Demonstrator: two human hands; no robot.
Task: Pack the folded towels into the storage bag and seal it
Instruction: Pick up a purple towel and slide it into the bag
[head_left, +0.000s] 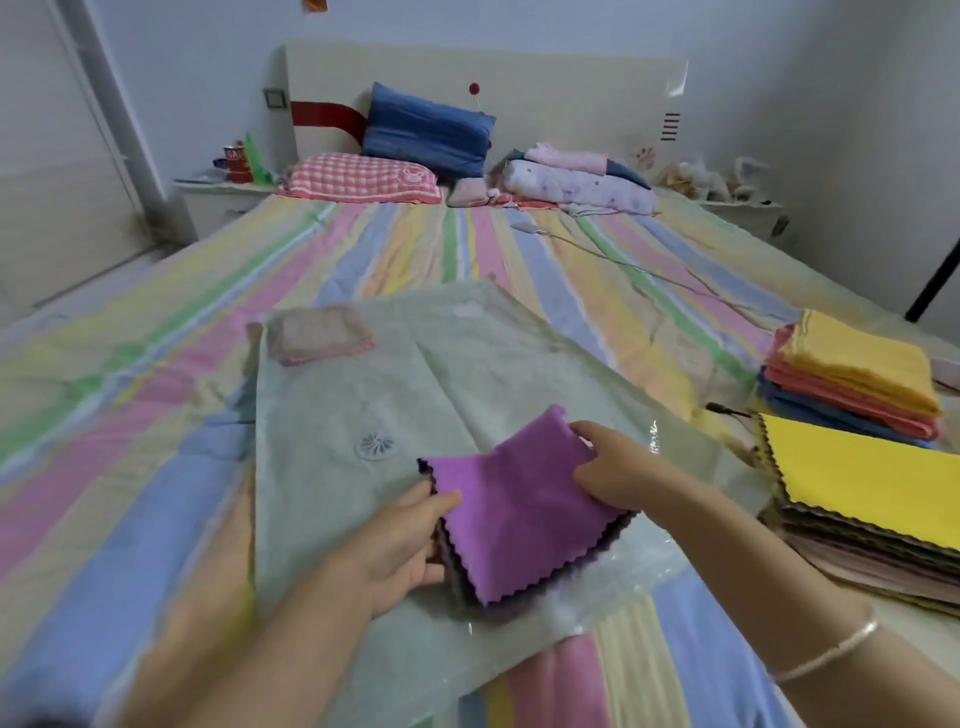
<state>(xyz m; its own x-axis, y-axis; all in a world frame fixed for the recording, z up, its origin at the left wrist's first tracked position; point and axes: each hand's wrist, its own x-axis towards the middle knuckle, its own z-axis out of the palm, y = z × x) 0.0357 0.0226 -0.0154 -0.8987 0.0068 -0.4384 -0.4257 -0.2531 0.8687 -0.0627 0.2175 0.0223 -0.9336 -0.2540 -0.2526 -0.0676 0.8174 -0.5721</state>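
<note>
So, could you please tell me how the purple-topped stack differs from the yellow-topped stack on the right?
The purple-topped stack is smaller, gripped by the left hand and right hand at the storage bag; the yellow-topped stack is larger, lying untouched on the bed. Both have zigzag edges.

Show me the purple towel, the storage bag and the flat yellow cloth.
purple towel (524, 519), head view, middle of top face.
storage bag (363, 400), head view, bare panel.
flat yellow cloth (872, 475), head view, its middle.
</note>
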